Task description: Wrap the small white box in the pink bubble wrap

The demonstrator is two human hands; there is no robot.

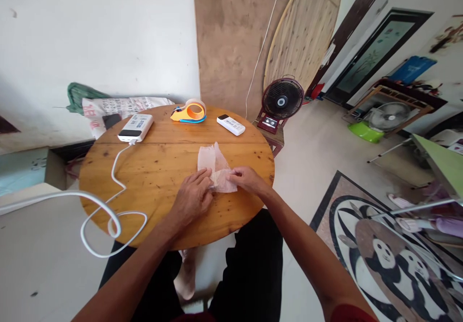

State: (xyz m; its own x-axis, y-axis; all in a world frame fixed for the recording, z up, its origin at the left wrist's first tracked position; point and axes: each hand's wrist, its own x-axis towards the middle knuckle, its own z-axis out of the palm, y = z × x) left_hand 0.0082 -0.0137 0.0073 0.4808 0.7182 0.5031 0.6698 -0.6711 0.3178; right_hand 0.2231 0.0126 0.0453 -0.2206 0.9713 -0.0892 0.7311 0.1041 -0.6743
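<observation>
A thin, pale pinkish-white tissue point(207, 158) lies on the round wooden table in front of me, creased and partly folded over. My left hand point(193, 194) rests on its lower left side, fingers stretched out and laid on the sheet, holding nothing. At the right edge of the tissue, my right hand point(249, 179) pinches a folded part between thumb and fingers. What lies under the left fingers is hidden.
On the wooden table point(159, 167) are a power bank point(136, 128) with a looping white cable point(115, 167), an orange tape dispenser point(190, 111) and a small white device point(231, 125). A black fan point(282, 101) stands beyond the right rim.
</observation>
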